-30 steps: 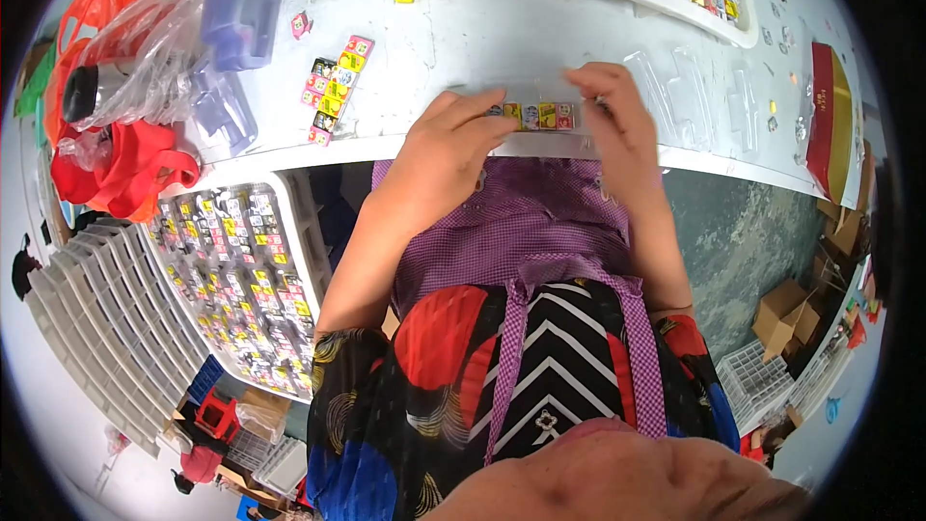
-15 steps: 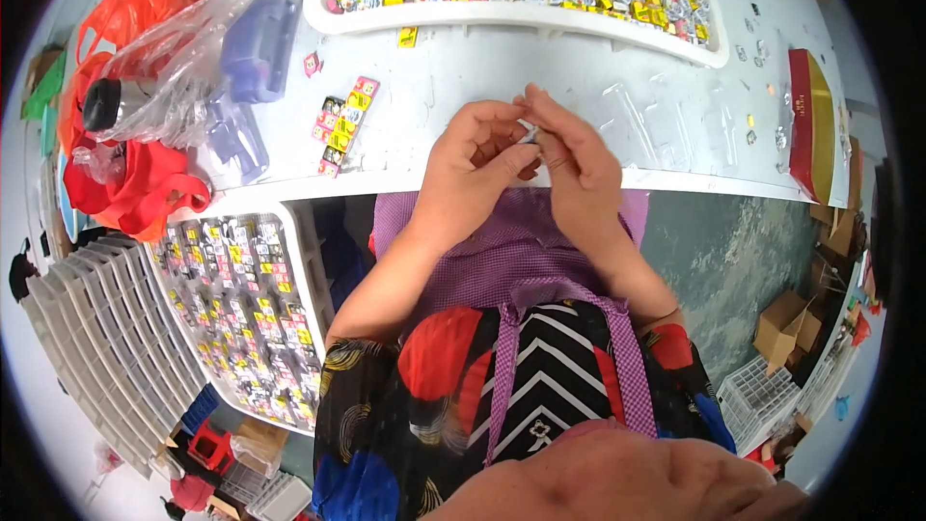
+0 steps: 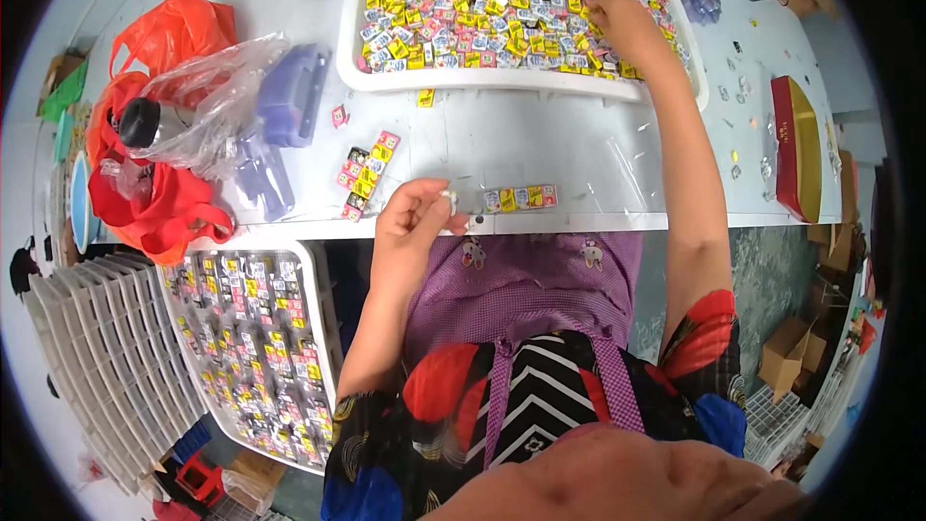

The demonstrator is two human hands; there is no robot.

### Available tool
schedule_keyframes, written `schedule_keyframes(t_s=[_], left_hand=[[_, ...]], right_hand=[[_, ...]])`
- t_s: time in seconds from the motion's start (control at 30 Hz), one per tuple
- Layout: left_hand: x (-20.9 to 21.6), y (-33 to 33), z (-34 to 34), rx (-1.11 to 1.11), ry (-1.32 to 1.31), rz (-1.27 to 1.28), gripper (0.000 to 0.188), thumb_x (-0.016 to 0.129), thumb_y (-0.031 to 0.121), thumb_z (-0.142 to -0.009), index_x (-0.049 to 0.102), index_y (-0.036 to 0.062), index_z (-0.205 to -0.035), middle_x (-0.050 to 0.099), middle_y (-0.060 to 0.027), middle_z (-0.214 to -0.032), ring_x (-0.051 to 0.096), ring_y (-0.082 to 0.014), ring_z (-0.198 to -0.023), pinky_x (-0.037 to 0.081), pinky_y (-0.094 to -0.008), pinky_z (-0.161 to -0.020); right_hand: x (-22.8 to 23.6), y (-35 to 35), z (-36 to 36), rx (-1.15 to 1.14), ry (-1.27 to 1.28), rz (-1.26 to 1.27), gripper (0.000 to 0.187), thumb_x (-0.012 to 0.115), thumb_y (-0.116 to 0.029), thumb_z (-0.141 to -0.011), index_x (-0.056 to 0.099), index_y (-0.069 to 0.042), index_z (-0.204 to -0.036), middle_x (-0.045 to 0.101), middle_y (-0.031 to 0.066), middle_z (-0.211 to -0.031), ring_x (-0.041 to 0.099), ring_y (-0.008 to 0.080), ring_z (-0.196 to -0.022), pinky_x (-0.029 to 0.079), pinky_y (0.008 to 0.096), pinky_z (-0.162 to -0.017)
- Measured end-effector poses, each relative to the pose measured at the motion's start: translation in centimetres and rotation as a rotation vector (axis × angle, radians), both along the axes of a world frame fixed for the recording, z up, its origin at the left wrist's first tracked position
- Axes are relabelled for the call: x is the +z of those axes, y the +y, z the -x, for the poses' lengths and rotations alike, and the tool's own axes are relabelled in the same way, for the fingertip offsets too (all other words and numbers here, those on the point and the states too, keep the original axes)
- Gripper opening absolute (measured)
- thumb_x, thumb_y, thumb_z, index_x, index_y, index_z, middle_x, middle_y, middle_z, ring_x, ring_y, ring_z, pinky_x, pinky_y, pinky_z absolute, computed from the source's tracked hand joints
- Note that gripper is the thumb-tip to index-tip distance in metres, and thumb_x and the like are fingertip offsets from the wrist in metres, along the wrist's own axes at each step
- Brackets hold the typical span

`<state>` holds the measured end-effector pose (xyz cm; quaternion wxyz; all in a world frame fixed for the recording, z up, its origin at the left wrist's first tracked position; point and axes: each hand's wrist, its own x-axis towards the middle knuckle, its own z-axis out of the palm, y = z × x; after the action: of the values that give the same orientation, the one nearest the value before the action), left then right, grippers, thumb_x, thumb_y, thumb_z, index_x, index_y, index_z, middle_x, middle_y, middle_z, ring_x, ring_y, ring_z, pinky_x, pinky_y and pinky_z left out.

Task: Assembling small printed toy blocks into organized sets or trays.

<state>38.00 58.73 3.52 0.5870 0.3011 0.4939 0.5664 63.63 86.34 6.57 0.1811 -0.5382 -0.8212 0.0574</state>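
Observation:
Near the table's front edge, my left hand (image 3: 415, 222) is closed, a small whitish block (image 3: 450, 199) pinched between thumb and fingers. My right hand (image 3: 629, 31) reaches into the white tray (image 3: 482, 78) at the back, its curled fingertips among the many tiny printed blocks (image 3: 502, 10) in yellow, pink and white. Whatever those fingertips hold is hidden. To the right of my left hand lies a short row of blocks (image 3: 521, 198). A slanted double strip of blocks (image 3: 368, 174) lies farther left.
Red bags (image 3: 174, 29), a dark-capped bottle (image 3: 145, 123) and clear purplish plastic trays (image 3: 289, 96) crowd the table's left side. A red and gold box (image 3: 796, 150) stands at the right. Below the table at left is a crate of filled block packs (image 3: 246, 338) beside stacked white trays (image 3: 106, 347).
My hands were together at the table edge. The right has moved up and away into the tray; the left has shifted left and down. The short row of blocks now shows between them.

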Motion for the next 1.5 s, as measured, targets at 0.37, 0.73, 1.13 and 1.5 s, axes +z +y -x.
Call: schedule_keyframes(t_s=[0.37,0.73,1.13,1.5], left_hand=[[-0.8,-0.6,0.1,-0.029,-0.022,0.049,0.018,0.055,-0.001,-0.09,0.055,-0.0012,-0.108,0.063,-0.0072,-0.086,0.065,-0.0156,-0.076,0.052,-0.0264,-0.068],[-0.7,-0.4,0.0,0.0,0.672,-0.131,0.018,0.064,-0.001,-0.082,0.066,-0.0005,-0.1,0.062,-0.0084,-0.085,0.059,-0.013,-0.072,0.047,-0.0229,-0.068],[-0.7,-0.7,0.6,0.091,0.476,0.04,0.016,0.066,0.001,-0.083,0.066,-0.0001,-0.099,0.065,-0.003,-0.087,0.058,-0.0066,-0.076,0.047,-0.0203,-0.07],[-1.6,0.3,-1.1,0.045,0.817,-0.154,0.014,0.066,0.0,-0.077,0.064,-0.001,-0.091,0.062,-0.0141,-0.082,0.062,-0.0236,-0.07,0.049,-0.0309,-0.064]], right_hand=[[-1.5,2.8,-1.5,0.011,0.186,0.534,0.028,0.064,-0.008,-0.085,0.06,-0.002,-0.112,0.065,0.0059,-0.093,0.057,0.0133,-0.065,0.048,0.0285,-0.057],[2.7,-12.1,4.1,0.249,0.518,0.416,0.018,0.064,-0.009,-0.084,0.065,-0.003,-0.101,0.063,0.0034,-0.089,0.059,0.0106,-0.08,0.046,0.0237,-0.074],[-4.4,-19.7,9.1,0.57,0.473,0.325,0.011,0.062,-0.004,-0.079,0.062,-0.004,-0.09,0.057,0.0096,-0.085,0.052,0.027,-0.084,0.044,0.0355,-0.073],[-5.0,-20.5,9.1,0.461,0.392,0.169,0.014,0.061,0.002,-0.077,0.062,-0.004,-0.089,0.054,0.0095,-0.092,0.051,0.0296,-0.088,0.044,0.0371,-0.077]])
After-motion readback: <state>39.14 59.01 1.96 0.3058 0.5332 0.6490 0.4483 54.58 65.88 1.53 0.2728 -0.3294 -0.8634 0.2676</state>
